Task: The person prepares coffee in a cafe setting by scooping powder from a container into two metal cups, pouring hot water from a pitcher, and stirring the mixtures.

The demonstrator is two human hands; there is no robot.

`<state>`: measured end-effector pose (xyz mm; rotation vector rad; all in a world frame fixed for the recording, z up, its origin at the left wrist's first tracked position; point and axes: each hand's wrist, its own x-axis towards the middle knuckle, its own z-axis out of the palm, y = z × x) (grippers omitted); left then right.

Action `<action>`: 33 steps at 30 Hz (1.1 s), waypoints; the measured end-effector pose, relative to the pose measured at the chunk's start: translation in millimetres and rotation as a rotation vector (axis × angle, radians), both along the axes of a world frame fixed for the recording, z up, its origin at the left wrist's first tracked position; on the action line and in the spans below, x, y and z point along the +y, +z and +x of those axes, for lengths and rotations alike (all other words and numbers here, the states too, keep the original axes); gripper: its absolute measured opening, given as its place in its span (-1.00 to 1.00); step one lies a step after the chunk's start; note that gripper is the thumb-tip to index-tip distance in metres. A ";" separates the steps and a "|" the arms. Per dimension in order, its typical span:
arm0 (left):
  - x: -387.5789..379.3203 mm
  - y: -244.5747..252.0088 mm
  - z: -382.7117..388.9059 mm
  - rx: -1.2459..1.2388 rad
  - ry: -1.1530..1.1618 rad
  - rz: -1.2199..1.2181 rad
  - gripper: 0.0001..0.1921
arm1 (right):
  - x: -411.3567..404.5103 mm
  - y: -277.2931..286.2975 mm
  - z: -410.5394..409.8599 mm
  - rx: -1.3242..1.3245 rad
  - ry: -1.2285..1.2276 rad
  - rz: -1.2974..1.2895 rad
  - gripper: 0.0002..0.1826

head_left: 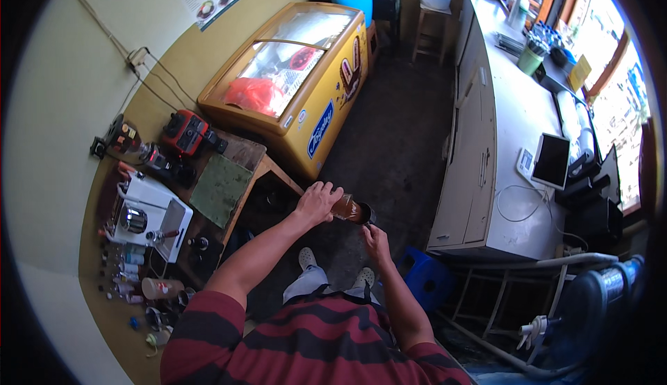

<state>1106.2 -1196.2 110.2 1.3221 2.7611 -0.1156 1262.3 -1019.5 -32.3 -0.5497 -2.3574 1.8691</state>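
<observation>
My left hand is wrapped around a clear cup with brown drink in it, above the dark floor. The cup tilts to the right, and pale marks show near its mouth. Against that mouth sits a small dark pitcher, whose handle my right hand grips from below. Whether liquid runs between the two vessels cannot be made out.
Left stands a wooden table with a green mat, a red-and-black machine, a coffee grinder and a white espresso machine. Ahead is a yellow display freezer. A white counter and blue stool flank my right.
</observation>
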 end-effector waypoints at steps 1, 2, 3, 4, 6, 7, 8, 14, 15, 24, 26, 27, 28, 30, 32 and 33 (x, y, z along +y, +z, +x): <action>1.7 1.8 0.7 0.070 -0.022 -0.014 -0.14 | 2.0 2.7 -1.4 0.003 0.018 0.004 -0.63; 2.8 3.8 1.9 0.074 -0.005 -0.011 -0.14 | 3.4 5.6 -3.4 -0.010 0.043 0.007 -0.62; 5.4 9.4 3.3 0.080 0.001 -0.057 -0.17 | 5.1 7.2 -6.0 -0.023 0.064 0.010 -0.61; 7.3 14.2 4.4 0.087 0.008 -0.104 -0.21 | 6.3 8.9 -9.2 -0.017 0.078 0.014 -0.61; 7.5 10.1 4.2 0.187 0.018 -0.099 -0.31 | 8.4 8.9 -15.8 -0.035 0.103 -0.020 -0.58; 6.5 8.5 3.9 0.282 0.013 -0.098 -0.41 | 8.1 7.0 -19.7 -0.027 0.119 -0.018 -0.58; 4.8 7.1 3.2 0.289 0.029 -0.098 -0.41 | 6.3 5.1 -24.3 0.008 0.125 -0.037 -0.58; -17.5 11.9 -6.2 0.243 0.098 -0.113 -0.39 | -2.0 -5.8 -37.7 0.089 0.159 -0.254 -0.53; -27.2 12.9 -6.8 0.160 0.141 0.035 -0.32 | 0.4 -5.7 -39.8 0.116 0.153 -0.312 -0.52; -71.0 -59.9 6.9 -0.516 0.299 0.925 -0.14 | 42.0 115.3 -71.0 -0.003 0.348 0.054 -0.57; -62.5 -62.4 7.2 -0.592 0.282 0.987 -0.12 | 41.8 158.2 -76.3 -0.084 0.324 0.235 -0.62; -60.2 -62.9 6.5 -0.648 0.279 1.046 -0.11 | 39.8 173.4 -79.0 -0.099 0.302 0.245 -0.62; -61.6 -69.8 3.7 -0.663 0.269 1.053 -0.11 | 36.1 189.5 -84.8 -0.085 0.329 0.394 -0.63; -64.1 -81.0 -4.5 -0.430 0.082 1.047 -0.07 | 28.2 216.8 -96.4 -0.151 0.385 0.659 -0.63; -61.1 -81.7 -11.1 -0.486 0.081 1.082 -0.08 | 19.4 234.7 -104.3 -0.162 0.395 0.778 -0.63; -59.6 -77.4 -12.5 -0.535 0.090 1.106 -0.09 | 14.3 242.2 -106.6 -0.168 0.415 0.885 -0.63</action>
